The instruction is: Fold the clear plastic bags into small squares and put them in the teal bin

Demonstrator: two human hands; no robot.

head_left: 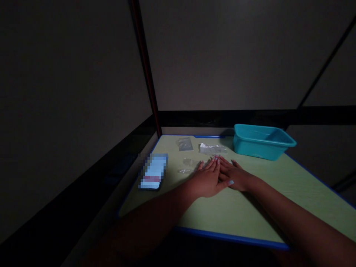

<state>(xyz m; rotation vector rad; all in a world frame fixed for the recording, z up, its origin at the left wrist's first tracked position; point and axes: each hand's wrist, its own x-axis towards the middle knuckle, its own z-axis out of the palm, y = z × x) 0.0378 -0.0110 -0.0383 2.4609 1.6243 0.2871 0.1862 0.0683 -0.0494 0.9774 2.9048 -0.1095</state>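
Note:
My left hand (pixel 208 180) lies palm down on the pale green table (pixel 250 215), its fingers stretched forward. Beside it, my right hand (pixel 235 177) also rests flat, and the two hands touch and slightly overlap at the fingers and the left thumb. A clear plastic piece, seemingly a small bag (pixel 187 163), shows just left of my left fingers; whether it runs on beneath the hands is hidden. Beyond the fingertips lies a crinkled clear plastic bag (pixel 213 149). Another flat plastic bag (pixel 185 144) is farther back to the left.
A turquoise plastic basin (pixel 261 144) stands at the back right of the table. At the left edge lies a phone (pixel 154 172) with a lit, blurred screen. The table has a blue rim (pixel 228 237), and grey walls stand behind and to the left.

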